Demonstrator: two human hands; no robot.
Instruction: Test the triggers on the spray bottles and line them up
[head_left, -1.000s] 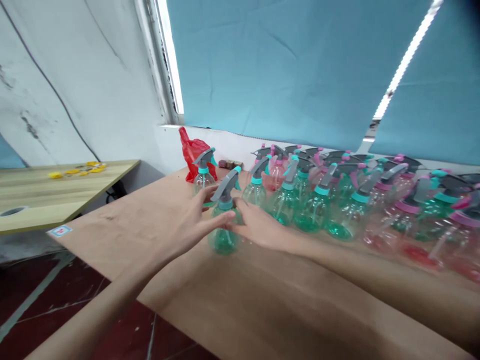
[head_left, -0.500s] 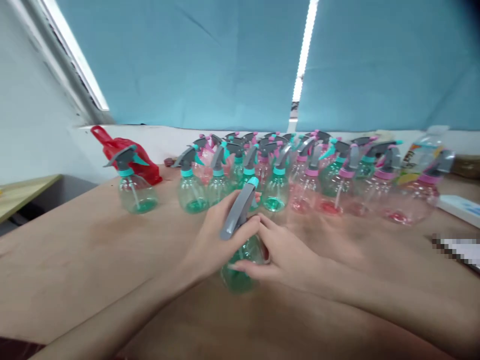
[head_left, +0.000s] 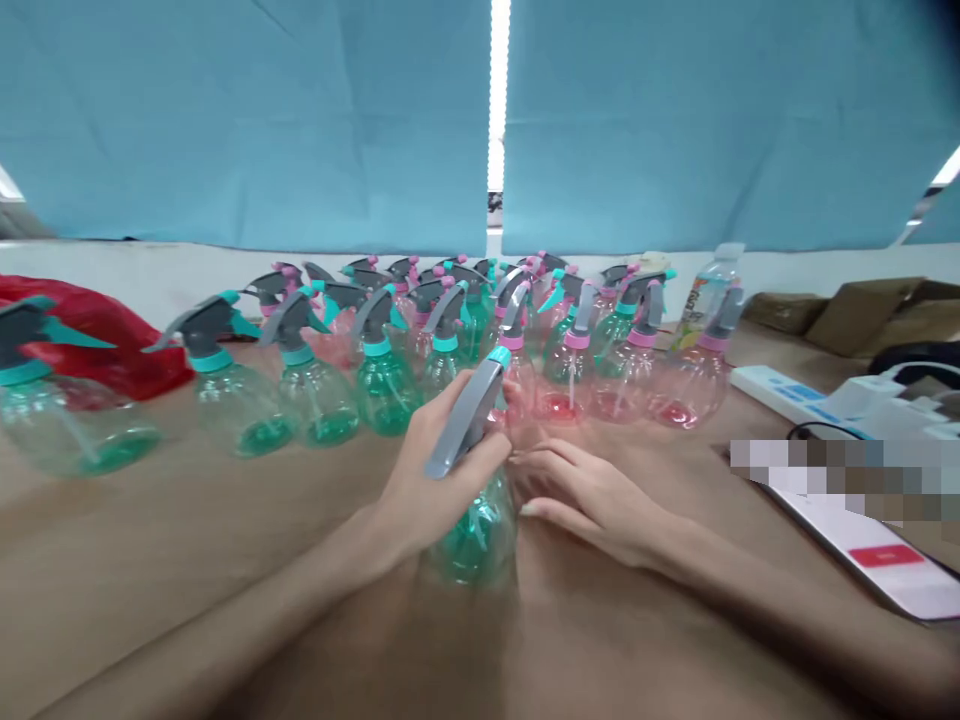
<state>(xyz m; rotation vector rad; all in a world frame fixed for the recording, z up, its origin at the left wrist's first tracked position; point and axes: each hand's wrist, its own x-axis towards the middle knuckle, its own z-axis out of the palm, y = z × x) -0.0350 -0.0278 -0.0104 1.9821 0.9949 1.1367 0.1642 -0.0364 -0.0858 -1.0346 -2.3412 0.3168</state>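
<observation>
A green spray bottle (head_left: 472, 535) with a grey trigger head and teal nozzle stands upright in front of me on the wooden table (head_left: 300, 560). My left hand (head_left: 435, 470) is wrapped round its neck, just under the grey head, so the collar is hidden. To the right of the bottle, my right hand (head_left: 592, 495) holds nothing, its fingers apart and reaching toward the bottle's side. Whether those fingertips touch it I cannot tell. Behind the hands are several green spray bottles (head_left: 386, 395) and several pink spray bottles (head_left: 630, 375).
A single green spray bottle (head_left: 67, 430) stands at the far left by a red plastic bag (head_left: 142, 350). On the right lie a phone (head_left: 847, 540) and a white power strip (head_left: 780, 395). Farther back are a drink bottle (head_left: 705, 290) and cardboard (head_left: 862, 315).
The view has turned to the right, bringing the phone and power strip further in. My right hand has come off the bottle and opened; my left hand still grips it.
</observation>
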